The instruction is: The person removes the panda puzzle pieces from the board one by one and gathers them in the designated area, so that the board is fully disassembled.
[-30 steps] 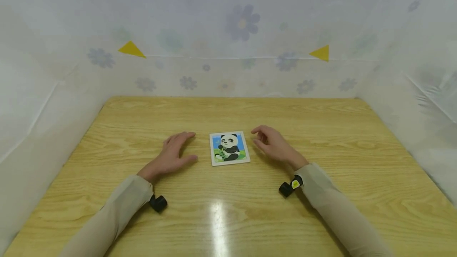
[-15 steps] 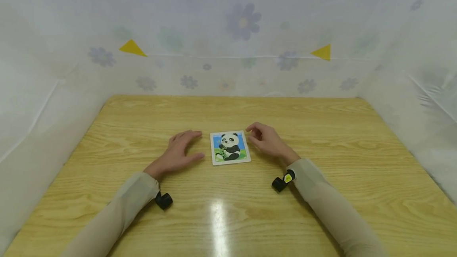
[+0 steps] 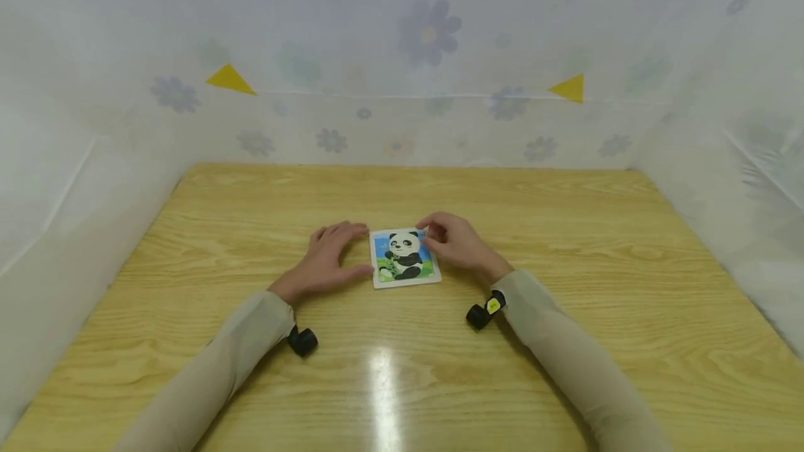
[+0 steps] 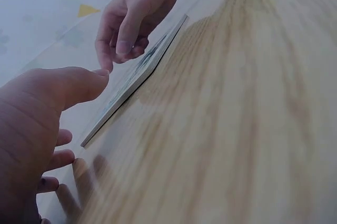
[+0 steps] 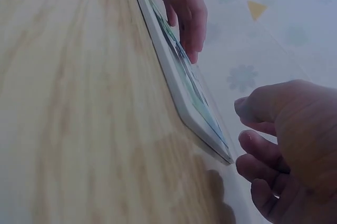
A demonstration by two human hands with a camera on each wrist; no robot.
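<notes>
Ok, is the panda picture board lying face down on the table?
No, the head view shows the panda picture board lying on the wood-grain table with its printed side up.

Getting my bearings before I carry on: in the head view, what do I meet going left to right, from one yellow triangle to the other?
Left yellow triangle → left hand → square panda picture panel → right hand → right yellow triangle.
</notes>
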